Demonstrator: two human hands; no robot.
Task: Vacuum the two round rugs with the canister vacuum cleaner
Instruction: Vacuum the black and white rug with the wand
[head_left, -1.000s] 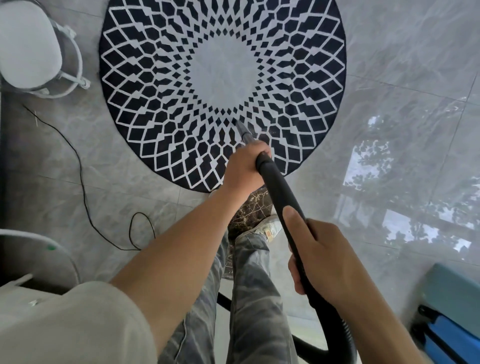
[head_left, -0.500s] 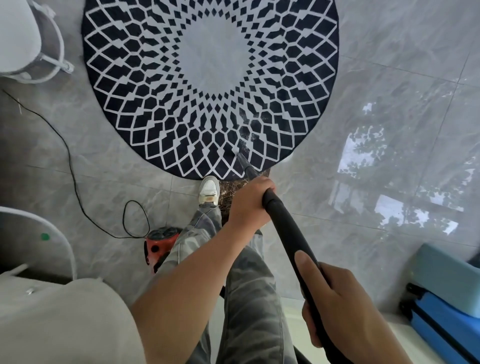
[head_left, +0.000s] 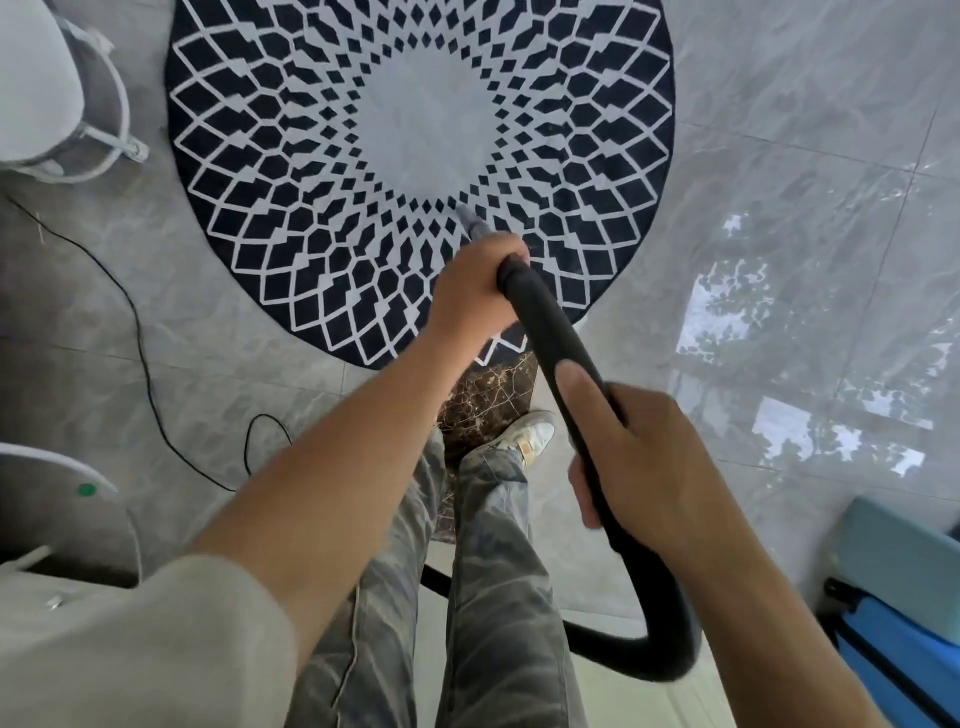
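Note:
A round black-and-white patterned rug (head_left: 291, 218) with a pale centre lies on the grey tiled floor ahead of me. The black vacuum wand (head_left: 550, 338) slants from lower right up to the rug. Its grey nozzle tip (head_left: 470, 222) touches the rug just below the pale centre. My left hand (head_left: 475, 291) grips the wand's front end. My right hand (head_left: 649, 467) grips the wand further back, thumb laid along it. The hose (head_left: 670, 639) curves away behind my right wrist. The canister and any second rug are out of sight.
A white round stool (head_left: 67, 104) stands at the far left beside the rug. A thin black cable (head_left: 140, 343) snakes across the tiles at left. A white frame (head_left: 52, 462) sits at the left edge. Blue cases (head_left: 898, 597) lie at the lower right. My legs and a shoe (head_left: 524, 436) stand below the rug.
The nozzle has been pushed forward from the rug's near edge toward its pale centre. The orange canister seen half a second ago is out of view. My feet have shifted.

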